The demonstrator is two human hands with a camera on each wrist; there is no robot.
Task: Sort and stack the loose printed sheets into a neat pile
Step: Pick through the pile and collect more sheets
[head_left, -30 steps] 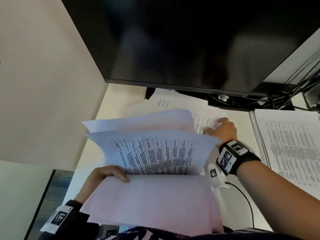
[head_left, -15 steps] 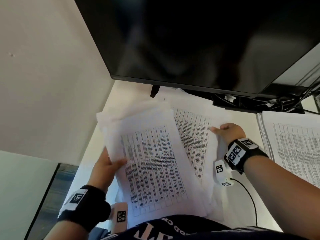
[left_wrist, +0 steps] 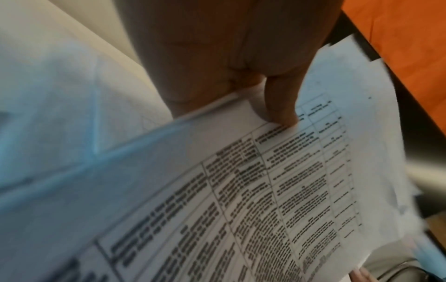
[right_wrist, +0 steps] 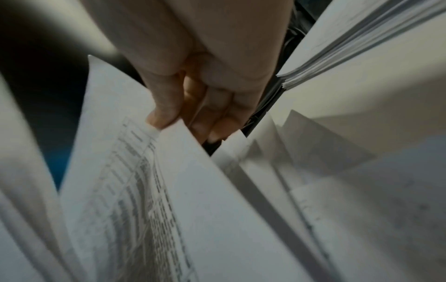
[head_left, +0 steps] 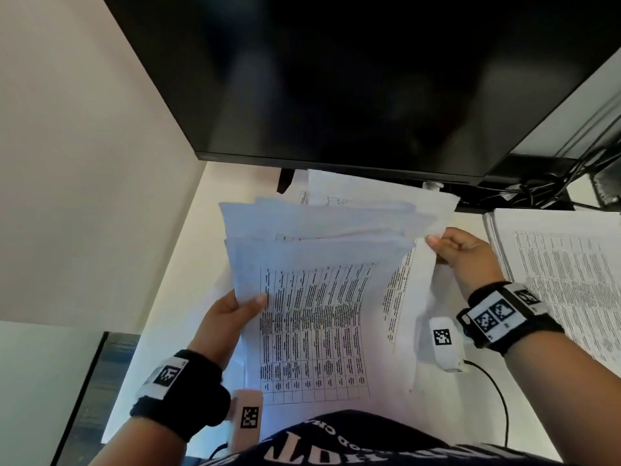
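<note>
A loose bundle of printed sheets (head_left: 312,317) with tables of text is held up over the white desk (head_left: 188,250). My left hand (head_left: 232,314) grips its left edge, thumb on the top page (left_wrist: 265,171). My right hand (head_left: 460,250) pinches the top right corner of a single sheet (head_left: 406,297) just right of the bundle; thumb and fingers close on that sheet (right_wrist: 135,171) in the right wrist view. The bundle's upper ends bend over and fan out. More sheets (head_left: 376,193) lie flat on the desk behind.
A stacked pile of printed sheets (head_left: 564,280) lies at the right. A large black monitor (head_left: 336,79) overhangs the desk's back, with cables (head_left: 571,183) to its right. A wall (head_left: 84,163) borders the left. A black cable (head_left: 497,395) runs beside my right wrist.
The left hand has lifted the bundle off the desk, so its top ends bend over. The right hand went from resting on a sheet to pinching its corner and raising it.
</note>
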